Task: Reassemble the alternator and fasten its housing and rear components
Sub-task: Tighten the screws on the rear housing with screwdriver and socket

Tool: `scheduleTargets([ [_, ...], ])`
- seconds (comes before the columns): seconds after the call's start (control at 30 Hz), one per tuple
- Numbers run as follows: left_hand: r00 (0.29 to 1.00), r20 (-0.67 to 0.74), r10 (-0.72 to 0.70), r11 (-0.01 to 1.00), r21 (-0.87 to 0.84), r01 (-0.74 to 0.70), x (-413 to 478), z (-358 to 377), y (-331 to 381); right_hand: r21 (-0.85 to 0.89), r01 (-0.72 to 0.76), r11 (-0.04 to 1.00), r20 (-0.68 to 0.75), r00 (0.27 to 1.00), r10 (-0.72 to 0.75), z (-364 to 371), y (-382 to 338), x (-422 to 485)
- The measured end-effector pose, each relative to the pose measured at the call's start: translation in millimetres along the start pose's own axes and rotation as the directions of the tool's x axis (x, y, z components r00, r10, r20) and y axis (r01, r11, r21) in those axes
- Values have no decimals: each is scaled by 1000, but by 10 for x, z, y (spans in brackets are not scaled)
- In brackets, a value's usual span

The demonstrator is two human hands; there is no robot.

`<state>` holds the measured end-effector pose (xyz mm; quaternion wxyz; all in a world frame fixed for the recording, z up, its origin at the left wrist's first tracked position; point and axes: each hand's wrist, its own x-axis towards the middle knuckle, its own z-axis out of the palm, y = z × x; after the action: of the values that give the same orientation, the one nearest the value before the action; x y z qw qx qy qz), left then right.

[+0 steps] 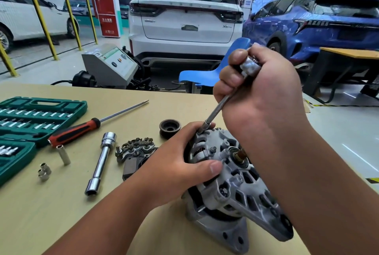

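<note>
– Grey cast metal fills the foreground: the alternator (231,174) is shown standing on its mounting bracket at the near right of the beige tabletop (82,213), rear face up. What is being done to it?

– A housing bolt on the far rim is being driven, it appears. A slim socket driver (220,107) is grasped by the right hand (260,94), the grip clenched round the handle's metal end, and its socket is seated at the housing's top edge. The body is steadied by the left hand (176,172), its grip curled round the housing's left side with the thumb laid across the rear face.

– How is the step best done?

– The shaft is best kept in line with the bolt. It is seen leaning, and a tilted socket could be expected to slip or round the head. The bolt should be run down lightly and the remaining ones taken up evenly, so that the two halves are drawn together square. The body should be kept from rocking on its bracket.

– And what is left?

– The rectifier plate (135,149) and the pulley (169,128) are seen lying loose just left of the alternator, so the rear components are judged not yet fitted. A red-handled screwdriver (82,129), a tube wrench (102,162) and a green socket case (30,115) are laid further left.
</note>
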<state>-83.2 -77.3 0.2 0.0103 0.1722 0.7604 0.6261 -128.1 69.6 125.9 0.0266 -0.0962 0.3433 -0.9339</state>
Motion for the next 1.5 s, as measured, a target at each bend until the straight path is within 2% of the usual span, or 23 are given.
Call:
scheduleTargets([
  [0.07,1000,-5,-3,1000,-7,3,1,-3,-9,-23,-51,998,68,996,53,-12,-33,11],
  [0.13,1000,-8,-8,1000,-16,8,-1,-2,-10,-87,-151,985,233,958,167,-55,-105,38],
  [0.23,1000,1,-10,1000,-25,10,-5,-1,-4,-255,-237,938,513,789,339,-163,-202,106],
  [0.3,1000,2,-12,1000,-15,12,-1,-1,-1,-312,-231,922,603,702,380,-241,-242,163],
  [0.47,1000,1,-10,1000,18,10,-4,-9,11,-289,-330,899,697,571,434,-320,-246,254],
  [0.63,1000,9,-12,1000,8,12,-2,-7,31,-350,-285,893,751,484,449,-301,-300,227],
  [0.7,1000,13,-6,1000,7,6,4,-9,24,-346,-329,879,761,449,468,-293,-320,245],
  [0.73,1000,15,-4,1000,5,4,6,-9,18,-332,-362,871,750,458,477,-285,-324,255],
  [0.77,1000,16,-5,1000,4,5,6,-10,14,-311,-380,871,725,497,476,-268,-316,255],
  [0.83,1000,11,-4,1000,4,4,4,-11,10,-245,-364,898,631,643,433,-217,-239,228],
  [0.93,1000,-5,-1,1000,1,1,7,-2,20,-106,-224,969,332,910,247,-99,-97,121],
  [0.97,1000,-8,1,1000,7,0,10,-1,24,-64,-151,986,212,964,161,-64,-55,77],
  [1.03,1000,-8,10,1000,22,-10,11,1,20,-12,-1,1000,38,999,1,-23,19,16],
  [1.13,1000,-2,15,1000,24,-15,11,3,5,-14,65,998,0,998,-65,-3,38,-11],
  [1.23,1000,-5,10,1000,-1,-10,6,6,-1,-91,-76,993,211,973,94,-57,-71,41],
  [1.3,1000,2,5,1000,-8,-5,3,6,3,-185,-189,964,421,871,252,-133,-129,87],
  [1.37,1000,12,3,1000,-8,-3,4,0,7,-232,-245,942,576,746,335,-209,-161,117],
  [1.43,1000,12,4,1000,-9,-4,8,-1,5,-217,-333,918,632,668,392,-255,-169,131],
  [1.5,1000,13,3,1000,-24,-3,12,2,1,-210,-383,899,658,625,420,-277,-160,157],
])
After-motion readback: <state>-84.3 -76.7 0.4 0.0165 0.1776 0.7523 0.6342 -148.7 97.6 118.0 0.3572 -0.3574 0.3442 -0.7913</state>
